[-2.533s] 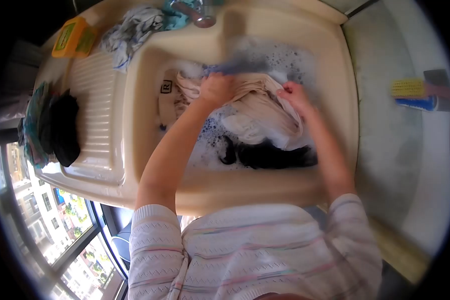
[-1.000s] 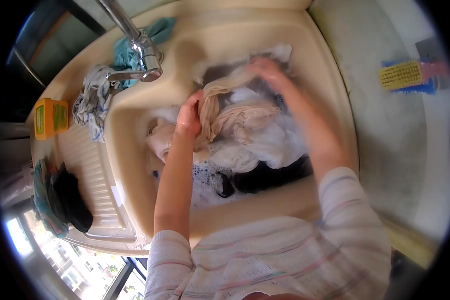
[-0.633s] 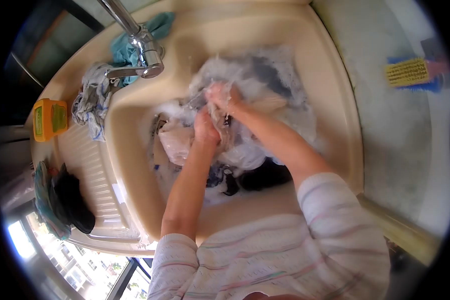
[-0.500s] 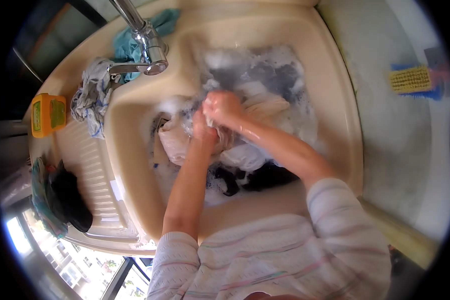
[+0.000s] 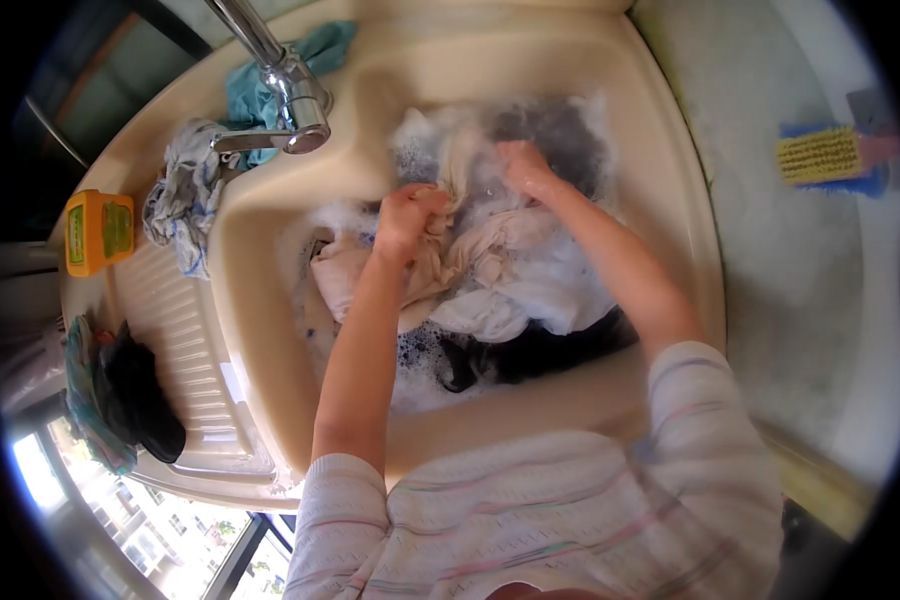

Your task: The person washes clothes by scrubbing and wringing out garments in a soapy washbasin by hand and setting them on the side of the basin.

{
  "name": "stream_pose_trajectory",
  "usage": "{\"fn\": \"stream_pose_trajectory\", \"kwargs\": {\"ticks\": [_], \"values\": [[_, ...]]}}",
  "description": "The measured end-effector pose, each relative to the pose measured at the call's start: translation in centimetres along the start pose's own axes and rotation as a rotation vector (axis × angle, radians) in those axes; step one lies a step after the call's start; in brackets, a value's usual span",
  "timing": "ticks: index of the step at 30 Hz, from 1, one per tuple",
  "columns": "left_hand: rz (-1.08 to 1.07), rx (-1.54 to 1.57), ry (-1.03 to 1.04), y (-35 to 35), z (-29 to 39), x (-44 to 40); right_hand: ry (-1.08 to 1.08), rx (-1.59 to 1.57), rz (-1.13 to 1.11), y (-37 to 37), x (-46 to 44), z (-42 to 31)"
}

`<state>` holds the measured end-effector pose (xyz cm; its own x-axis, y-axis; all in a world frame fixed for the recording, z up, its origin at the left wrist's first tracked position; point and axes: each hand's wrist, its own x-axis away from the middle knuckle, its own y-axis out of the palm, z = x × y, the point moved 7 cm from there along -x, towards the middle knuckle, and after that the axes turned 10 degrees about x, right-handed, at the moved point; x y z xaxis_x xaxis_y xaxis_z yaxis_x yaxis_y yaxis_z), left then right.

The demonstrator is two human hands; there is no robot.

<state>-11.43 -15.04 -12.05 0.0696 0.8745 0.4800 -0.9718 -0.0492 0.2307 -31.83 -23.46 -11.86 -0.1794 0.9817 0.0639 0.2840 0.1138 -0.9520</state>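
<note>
Soapy water with white suds fills the beige sink basin. My left hand is closed on a wet beige garment, whose bunched folds spread through the basin; its exact kind is not clear. To the right and farther back, my right hand hangs over the suds with curled, slightly blurred fingers; what they hold, if anything, is hidden. A white cloth lies half sunk below the right forearm. Nearer my body floats a black cloth.
A chrome faucet juts over the back left rim. Beside it lie a teal cloth and a grey-white cloth. An orange bottle and dark cloths sit by the ribbed drainboard. At right lies a brush.
My hands, together over the basin before, are apart now. The right hand has moved right and back, the left slightly left. More of the beige garment is spread out and showing.
</note>
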Motion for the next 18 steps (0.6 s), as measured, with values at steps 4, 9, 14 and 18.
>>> {"fn": "stream_pose_trajectory", "kwargs": {"ticks": [4, 9, 14, 18], "values": [[0.018, 0.747, -0.272, -2.2, -2.8, -0.5, 0.325, -0.809, -0.117, -2.0, -1.0, 5.7], [-0.163, 0.974, -0.211, -0.1, -3.1, -2.0, -0.325, -0.238, -0.136, -1.6, 2.0, -10.6], [-0.585, 1.048, 0.505, 2.3, -1.8, 0.2, -0.475, -0.515, 0.358, -2.8, 6.3, -15.0], [-0.001, 0.334, 0.192, -0.4, 3.3, -0.7, -0.1, -0.117, 0.345, -5.5, 1.0, -5.3]]}}
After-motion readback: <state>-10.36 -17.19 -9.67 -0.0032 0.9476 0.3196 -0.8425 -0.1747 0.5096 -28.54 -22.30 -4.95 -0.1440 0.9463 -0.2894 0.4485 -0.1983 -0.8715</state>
